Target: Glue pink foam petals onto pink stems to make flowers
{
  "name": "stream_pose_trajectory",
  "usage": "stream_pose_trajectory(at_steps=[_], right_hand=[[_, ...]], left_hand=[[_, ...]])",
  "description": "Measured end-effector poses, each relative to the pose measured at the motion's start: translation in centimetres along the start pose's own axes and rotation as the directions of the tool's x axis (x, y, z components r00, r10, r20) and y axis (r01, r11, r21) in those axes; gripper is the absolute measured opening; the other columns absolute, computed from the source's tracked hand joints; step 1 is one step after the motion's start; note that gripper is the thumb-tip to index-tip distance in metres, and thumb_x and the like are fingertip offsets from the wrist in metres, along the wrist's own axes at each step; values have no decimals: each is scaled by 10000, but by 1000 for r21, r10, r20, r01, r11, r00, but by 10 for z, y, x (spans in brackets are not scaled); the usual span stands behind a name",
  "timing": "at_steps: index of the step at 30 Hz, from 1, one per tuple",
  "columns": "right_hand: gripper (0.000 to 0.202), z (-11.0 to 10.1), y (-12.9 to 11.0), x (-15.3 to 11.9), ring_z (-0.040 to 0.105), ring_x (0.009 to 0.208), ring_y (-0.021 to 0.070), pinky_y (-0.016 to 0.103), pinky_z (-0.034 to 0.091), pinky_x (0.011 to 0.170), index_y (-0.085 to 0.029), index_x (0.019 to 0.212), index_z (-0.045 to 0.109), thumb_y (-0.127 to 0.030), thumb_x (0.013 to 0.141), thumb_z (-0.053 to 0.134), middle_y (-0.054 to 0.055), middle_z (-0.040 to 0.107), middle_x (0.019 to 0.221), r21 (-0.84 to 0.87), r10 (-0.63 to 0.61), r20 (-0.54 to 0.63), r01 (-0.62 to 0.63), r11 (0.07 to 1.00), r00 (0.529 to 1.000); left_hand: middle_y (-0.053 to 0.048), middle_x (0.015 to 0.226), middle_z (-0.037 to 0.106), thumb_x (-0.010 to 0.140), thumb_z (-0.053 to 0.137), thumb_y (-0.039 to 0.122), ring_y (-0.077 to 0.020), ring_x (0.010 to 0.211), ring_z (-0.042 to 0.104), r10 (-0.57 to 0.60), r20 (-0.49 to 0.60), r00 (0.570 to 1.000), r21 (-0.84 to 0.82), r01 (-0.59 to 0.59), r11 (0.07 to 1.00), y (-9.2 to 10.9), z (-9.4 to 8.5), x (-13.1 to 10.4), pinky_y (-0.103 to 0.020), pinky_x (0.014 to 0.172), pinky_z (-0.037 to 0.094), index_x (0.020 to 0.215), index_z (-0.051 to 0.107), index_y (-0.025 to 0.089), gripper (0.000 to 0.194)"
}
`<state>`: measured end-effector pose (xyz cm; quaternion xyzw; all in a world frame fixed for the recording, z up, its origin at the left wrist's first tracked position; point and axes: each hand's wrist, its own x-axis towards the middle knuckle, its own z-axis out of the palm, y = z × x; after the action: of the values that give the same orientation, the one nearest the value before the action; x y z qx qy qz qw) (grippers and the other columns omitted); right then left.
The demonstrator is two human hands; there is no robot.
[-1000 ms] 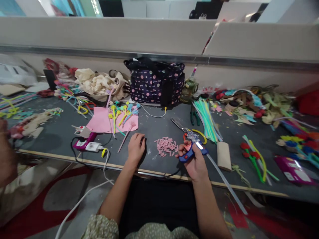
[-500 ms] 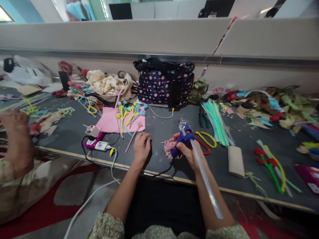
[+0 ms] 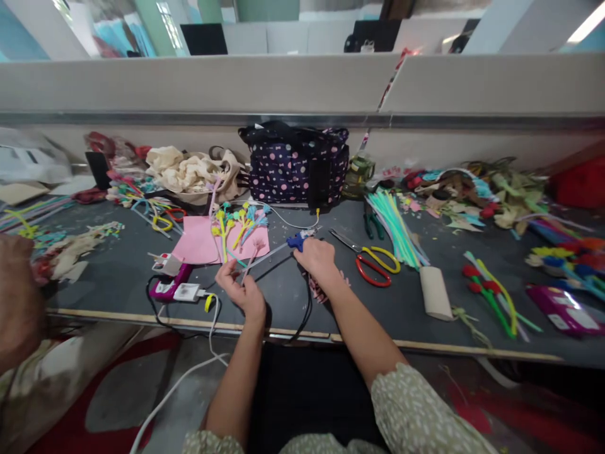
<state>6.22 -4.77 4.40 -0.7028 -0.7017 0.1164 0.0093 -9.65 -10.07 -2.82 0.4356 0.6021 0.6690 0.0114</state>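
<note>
My left hand [image 3: 243,293] is closed around the lower stem of a pink pipe cleaner flower [image 3: 255,251], tilted up in front of the pink sheet. My right hand [image 3: 317,255] grips a blue hot glue gun [image 3: 295,242] low over the dark table, its tip pointing away to the right. From the gun's back a long clear glue stick [image 3: 270,256] reaches left toward my left hand. Pink clippings [image 3: 317,290] lie partly hidden beneath my right wrist. On the pink sheet [image 3: 196,239] rest several yellow, teal and blue pipe cleaner flowers [image 3: 242,224].
Scissors [image 3: 373,265] with red and yellow handles lie right of my right hand, near pliers [image 3: 373,221] and a pipe cleaner bundle [image 3: 394,227]. A purple power strip [image 3: 165,289] with cables sits left. A dotted bag [image 3: 293,167] stands behind. Another person's hand [image 3: 19,296] is at far left.
My right hand has turned over with the glue gun and moved forward and left, swinging the glue stick leftward. My left hand has moved left and taken the pink stem, lifting it off the table.
</note>
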Motion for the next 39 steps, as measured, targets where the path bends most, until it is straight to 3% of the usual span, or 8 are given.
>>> stream_pose_trajectory(at_steps=[9, 16, 20, 25, 33, 36, 39], right_hand=[[394, 18, -5, 11, 688, 980, 278, 354, 519, 814, -81, 1066, 675, -399, 904, 508, 207, 706, 1051, -20, -5, -30, 5, 1000, 1000], [494, -4, 3, -5, 690, 969, 277, 343, 516, 795, -127, 1023, 697, -564, 890, 510, 191, 717, 1035, -27, -59, -25, 59, 998, 998], [474, -21, 32, -14, 684, 978, 280, 323, 493, 799, -115, 999, 699, -534, 912, 495, 208, 721, 986, -50, 4, -97, -9, 999, 995], [370, -37, 91, -17, 685, 936, 278, 320, 472, 754, -143, 994, 684, -444, 936, 478, 170, 723, 982, -107, 3, -188, -23, 994, 982], [235, -43, 179, -15, 663, 846, 224, 274, 401, 651, -208, 969, 687, -335, 905, 501, 85, 730, 914, -53, 141, -309, -165, 985, 941], [224, -42, 195, -14, 649, 802, 213, 273, 374, 630, -217, 964, 693, -288, 900, 491, 74, 732, 908, -2, 216, -373, -233, 972, 902], [293, -37, 194, -7, 635, 756, 217, 275, 356, 608, -203, 870, 696, -388, 913, 473, 74, 725, 842, 73, 243, -397, -234, 970, 885]], left_hand=[[-99, 1093, 528, 764, 451, 82, -233, 1093, 493, 103, 153, 983, 33, -110, 993, 2, 0, 0, -403, 926, 424, 1062, 546, 189, 330], [-95, 1075, 552, 790, 494, 113, -235, 1084, 500, 131, 181, 975, 16, -136, 991, -1, 2, 0, -420, 944, 415, 1031, 576, 188, 265], [-94, 1075, 559, 809, 497, 136, -237, 1093, 498, 138, 217, 966, 23, -146, 989, -1, 2, 0, -422, 949, 410, 1037, 575, 188, 247], [-97, 1079, 561, 825, 489, 163, -241, 1098, 502, 130, 234, 964, 47, -144, 988, 0, 3, 0, -427, 951, 404, 1029, 569, 192, 221], [-86, 1054, 569, 843, 486, 186, -236, 1079, 518, 160, 241, 957, 77, -183, 980, 1, 3, 0, -420, 963, 402, 1022, 570, 196, 197], [-86, 1045, 573, 851, 499, 209, -236, 1064, 519, 173, 247, 954, 69, -195, 978, 1, 3, 0, -414, 943, 408, 1022, 572, 193, 186], [-86, 1038, 583, 858, 503, 216, -234, 1052, 518, 187, 253, 949, 46, -204, 978, 0, 5, 0, -414, 930, 410, 1024, 575, 190, 183]])
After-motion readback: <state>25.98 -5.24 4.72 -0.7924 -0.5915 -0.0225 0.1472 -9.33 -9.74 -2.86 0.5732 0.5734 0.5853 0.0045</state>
